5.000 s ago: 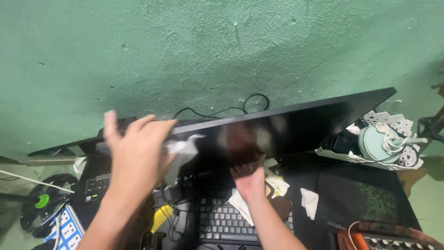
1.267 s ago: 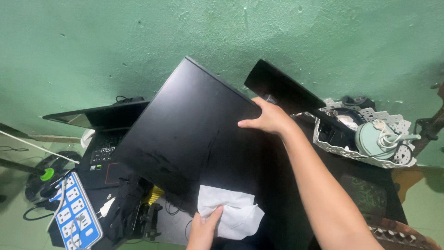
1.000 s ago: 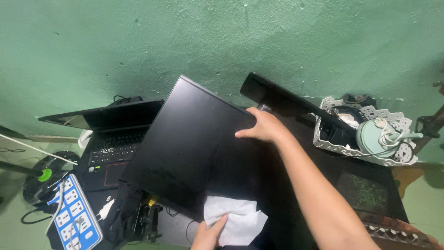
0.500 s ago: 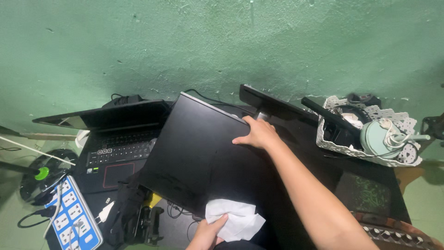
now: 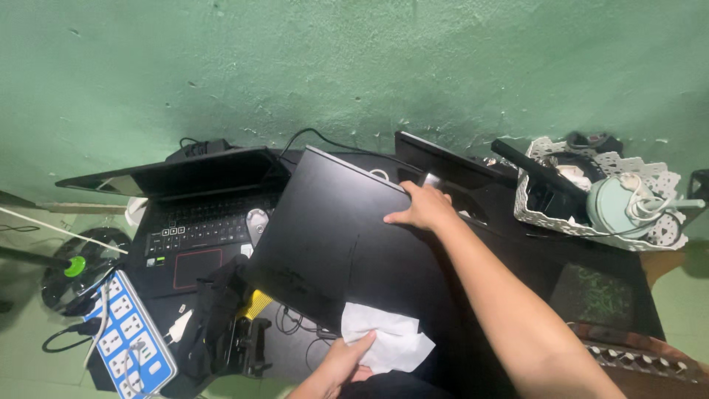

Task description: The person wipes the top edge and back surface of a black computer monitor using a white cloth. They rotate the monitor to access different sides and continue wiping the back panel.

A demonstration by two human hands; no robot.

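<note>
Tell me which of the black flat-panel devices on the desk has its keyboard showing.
The open laptop at the left, lid up, keys and red-outlined touchpad visible. The black panel under both hands shows none.

left hand (image 5: 347, 362): low, fingers curled, palm down; right hand (image 5: 419, 208): arm outstretched, fingers gripping

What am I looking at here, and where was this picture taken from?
One camera, worn on a person's head, looks down at their own bare hands; no machine is involved. The right hand grips the top edge of a large black flat panel tilted over a cluttered desk. The left hand presses a white cloth on the panel's lower edge. To the left are an open laptop and a blue power strip; to the right, a white lace-edged basket.
</note>
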